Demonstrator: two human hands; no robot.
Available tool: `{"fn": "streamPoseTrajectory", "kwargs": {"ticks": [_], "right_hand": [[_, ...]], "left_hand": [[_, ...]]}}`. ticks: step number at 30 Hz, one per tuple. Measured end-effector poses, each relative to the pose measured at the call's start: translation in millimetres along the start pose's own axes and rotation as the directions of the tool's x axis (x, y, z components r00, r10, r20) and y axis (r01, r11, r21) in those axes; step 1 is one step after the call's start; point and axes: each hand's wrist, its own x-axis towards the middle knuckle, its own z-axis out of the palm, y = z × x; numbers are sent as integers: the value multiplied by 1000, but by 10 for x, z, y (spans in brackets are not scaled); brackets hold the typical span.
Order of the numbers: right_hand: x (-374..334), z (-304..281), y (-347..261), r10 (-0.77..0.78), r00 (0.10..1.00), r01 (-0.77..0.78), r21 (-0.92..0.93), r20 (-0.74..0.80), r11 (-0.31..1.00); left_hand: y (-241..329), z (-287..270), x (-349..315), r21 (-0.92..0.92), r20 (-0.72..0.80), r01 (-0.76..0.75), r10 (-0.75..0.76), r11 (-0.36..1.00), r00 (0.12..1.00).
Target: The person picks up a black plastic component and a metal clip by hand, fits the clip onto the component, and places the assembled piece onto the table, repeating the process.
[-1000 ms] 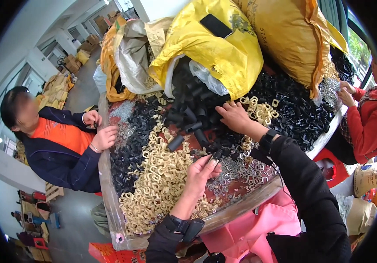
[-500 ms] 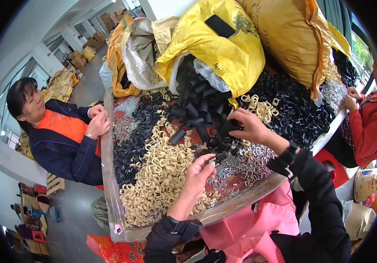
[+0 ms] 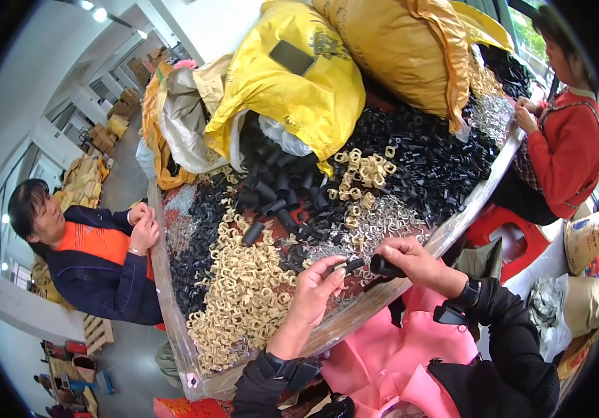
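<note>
Near the front edge of the table, my left hand (image 3: 319,287) pinches a small black piece (image 3: 354,265) between thumb and fingertips; its exact kind is too small to make out. Just to the right, my right hand (image 3: 418,263) is closed around a short black tube (image 3: 387,266). The tube's open end faces the small piece, and whether the two touch is hard to tell. Below and behind my hands lie silver metal hooks (image 3: 376,221). Left of them spreads a heap of beige plastic rings (image 3: 240,299), and more black tubes (image 3: 278,191) lie farther back.
A yellow sack (image 3: 292,90) bearing a dark phone (image 3: 292,58) and a full orange-yellow sack (image 3: 404,52) stand at the back. Small black parts (image 3: 418,160) cover the right side. One person (image 3: 97,244) sits left, another (image 3: 567,150) right by a red stool (image 3: 508,237).
My right hand has come back from the black tube pile toward my left hand, now with a tube in it. The view has shifted, too.
</note>
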Motion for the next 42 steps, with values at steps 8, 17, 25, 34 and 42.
{"fn": "streamPoseTrajectory", "kwargs": {"ticks": [8,17,25,34,42], "right_hand": [[-47,156,-304,-378,867,482,-738,324,472],[-82,249,-264,-326,915,383,-771,239,509],[-84,249,-285,-223,963,252,-784,148,567],[-111,32,-212,-348,760,618,-444,549,649],[-421,-257,-162,-362,851,500,-799,381,334]], "left_hand": [[-20,213,-60,237,103,49,-75,970,992],[-51,255,-58,229,99,143,-169,963,981],[-48,295,2,122,119,241,-255,963,960],[-210,301,114,-99,184,300,-279,949,943],[-397,515,142,-188,241,438,-391,879,888]]}}
